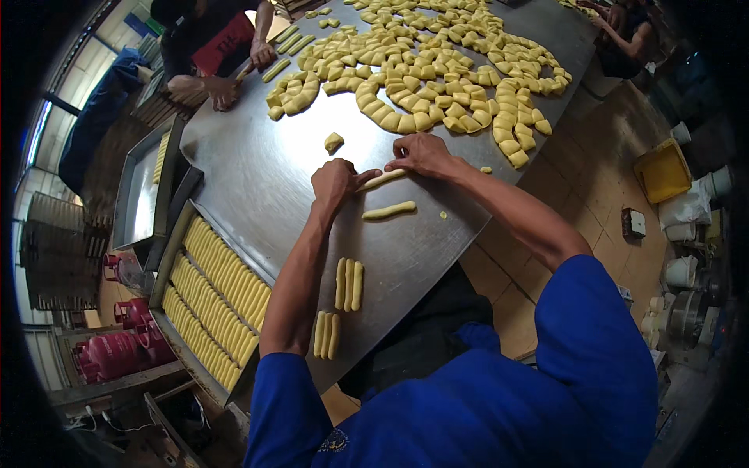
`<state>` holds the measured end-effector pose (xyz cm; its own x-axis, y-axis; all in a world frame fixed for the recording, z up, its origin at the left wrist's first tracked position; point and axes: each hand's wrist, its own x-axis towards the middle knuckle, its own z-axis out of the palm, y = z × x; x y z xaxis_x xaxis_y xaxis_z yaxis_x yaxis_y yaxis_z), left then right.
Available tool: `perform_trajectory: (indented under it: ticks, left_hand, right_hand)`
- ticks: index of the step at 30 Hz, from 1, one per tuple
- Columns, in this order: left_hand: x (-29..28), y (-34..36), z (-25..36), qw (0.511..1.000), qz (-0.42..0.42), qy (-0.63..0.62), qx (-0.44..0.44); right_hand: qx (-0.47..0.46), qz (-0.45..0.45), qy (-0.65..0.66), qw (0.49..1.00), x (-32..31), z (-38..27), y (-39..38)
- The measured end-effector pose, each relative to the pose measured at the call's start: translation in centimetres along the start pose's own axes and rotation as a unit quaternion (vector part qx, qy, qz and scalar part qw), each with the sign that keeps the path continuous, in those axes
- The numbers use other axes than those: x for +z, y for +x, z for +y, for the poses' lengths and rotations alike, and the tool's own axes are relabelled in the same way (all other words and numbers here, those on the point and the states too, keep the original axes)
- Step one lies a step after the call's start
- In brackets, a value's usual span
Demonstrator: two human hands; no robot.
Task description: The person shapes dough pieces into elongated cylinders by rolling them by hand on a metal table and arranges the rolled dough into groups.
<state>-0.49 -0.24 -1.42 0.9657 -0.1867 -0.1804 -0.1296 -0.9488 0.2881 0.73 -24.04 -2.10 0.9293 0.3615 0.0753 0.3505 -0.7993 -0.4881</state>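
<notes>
A pale yellow dough stick [388, 178] lies on the metal table between my hands. My left hand [335, 184] has its fingers curled at the stick's left end, the thumb stretched along it. At the right end, my right hand [424, 154] pinches the dough with bent fingers, partly hiding it. Closer to me rests another rolled dough stick [389, 210], touched by neither hand. Beyond my left hand sits a single dough lump [334, 143]. Beside my left forearm are two small groups of finished sticks, one group [349, 285] farther off and one group [326, 335] nearer.
Cut dough pieces [406, 86] cover the far part of the steel table [257, 179]. A tray [204, 209] filled with rows of dough sticks stands at the left edge, near another metal tray [140, 199]. A co-worker's hands [226, 92] handle dough at the far left.
</notes>
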Motion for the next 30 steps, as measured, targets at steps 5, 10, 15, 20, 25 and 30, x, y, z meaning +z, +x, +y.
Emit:
perform_trajectory:
  ticks: [5, 10, 15, 20, 25, 30]
  left_hand:
    - [-1.5, 0.2, 0.1, 0.997, -0.063, -0.038, 0.017]
    - [-0.3, 0.9, 0.1, 0.999, 0.013, 0.030, 0.008]
    - [-0.5, 0.7, -1.0, 0.999, 0.033, 0.025, 0.011]
    - [-0.5, -0.5, -0.5, 0.999, 0.040, 0.002, -0.012]
    - [-1.1, -0.2, -1.0, 1.000, 0.015, -0.007, -0.012]
    - [-0.1, 0.4, -0.8, 0.999, 0.023, -0.041, 0.017]
  right_hand:
    - [0.036, -0.063, 0.000, 0.997, -0.1, 0.3, 0.7]
    - [0.007, -0.075, -0.019, 0.997, -0.4, 0.7, 1.5]
    - [-0.026, -0.050, -0.045, 0.997, 0.0, 0.4, 1.1]
    - [-0.025, -0.017, -0.043, 0.999, 0.2, 0.5, 0.5]
    - [-0.037, -0.024, -0.043, 0.998, 0.2, 0.5, 0.7]
    - [0.030, -0.063, 0.066, 0.995, -1.3, 1.8, 0.5]
